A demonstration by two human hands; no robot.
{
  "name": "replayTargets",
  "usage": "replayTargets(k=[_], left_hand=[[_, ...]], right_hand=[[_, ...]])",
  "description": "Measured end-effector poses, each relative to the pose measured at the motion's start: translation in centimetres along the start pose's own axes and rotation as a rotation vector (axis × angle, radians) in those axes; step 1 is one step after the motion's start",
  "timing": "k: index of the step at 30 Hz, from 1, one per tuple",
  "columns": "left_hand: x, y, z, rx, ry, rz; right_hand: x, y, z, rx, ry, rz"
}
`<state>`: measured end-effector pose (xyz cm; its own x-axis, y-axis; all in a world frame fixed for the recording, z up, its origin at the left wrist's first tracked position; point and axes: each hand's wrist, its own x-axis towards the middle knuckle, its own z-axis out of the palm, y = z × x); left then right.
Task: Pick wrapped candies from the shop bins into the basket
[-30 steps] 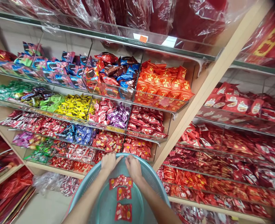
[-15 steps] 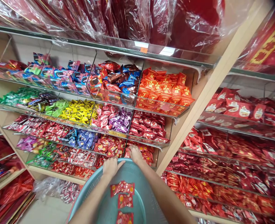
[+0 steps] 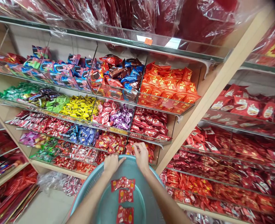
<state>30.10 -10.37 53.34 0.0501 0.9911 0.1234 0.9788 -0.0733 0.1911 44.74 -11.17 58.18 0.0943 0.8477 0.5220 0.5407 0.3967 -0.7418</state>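
Observation:
A teal plastic basin (image 3: pixel 130 167) sits low in the middle, against the bottom shelf. My left hand (image 3: pixel 112 163) is closed over its far rim. Three red sweet packets (image 3: pixel 123 184) lie in a line inside it. My right hand (image 3: pixel 141 154) reaches over the rim into the shelf compartment of red sweet packets (image 3: pixel 149 150). Its fingers are curled down and pinched on one of those packets.
Tiered clear-fronted shelves hold wrapped sweets: yellow ones (image 3: pixel 80 106), purple and pink ones (image 3: pixel 115 115), orange-red packets (image 3: pixel 167 85), blue biscuit packs (image 3: pixel 64 70). A wooden upright (image 3: pixel 198 107) divides off more red packets at the right. Red bags in plastic (image 3: pixel 151 14) hang overhead.
My right hand left the basin rim, went forward into the red-packet compartment, and its fingers have now curled shut there. My left hand stayed on the rim.

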Motion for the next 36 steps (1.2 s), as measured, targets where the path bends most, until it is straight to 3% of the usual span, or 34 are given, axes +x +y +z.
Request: replayTargets(k=[4,7,12,17,23,30,36], left_hand=[[0.1,-0.2,0.4,-0.002,0.001,0.021],[0.1,-0.2,0.5,0.013,0.015,0.01],[0.0,-0.2,0.6,0.018,0.044,0.03],[0.1,-0.3,0.7,0.019,0.037,0.02],[0.2,-0.4,0.7,0.018,0.052,0.041],[0.2,-0.4,0.7,0.021,0.041,0.038],[0.2,-0.4,0.7,0.018,0.051,0.04]], right_hand=[[-4.0,-0.7,0.1,0.089,0.056,0.098],[-7.0,1.0,0.8,0.129,0.019,0.195],[-11.3,5.2,3.4,0.215,-0.119,0.465],[-14.8,5.7,6.5,0.368,-0.326,0.862],[-15.1,5.3,6.9,0.312,-0.295,0.917],[-14.3,4.7,6.4,0.393,-0.326,1.167],[-14.2,3.3,7.6,0.481,-0.312,1.138]])
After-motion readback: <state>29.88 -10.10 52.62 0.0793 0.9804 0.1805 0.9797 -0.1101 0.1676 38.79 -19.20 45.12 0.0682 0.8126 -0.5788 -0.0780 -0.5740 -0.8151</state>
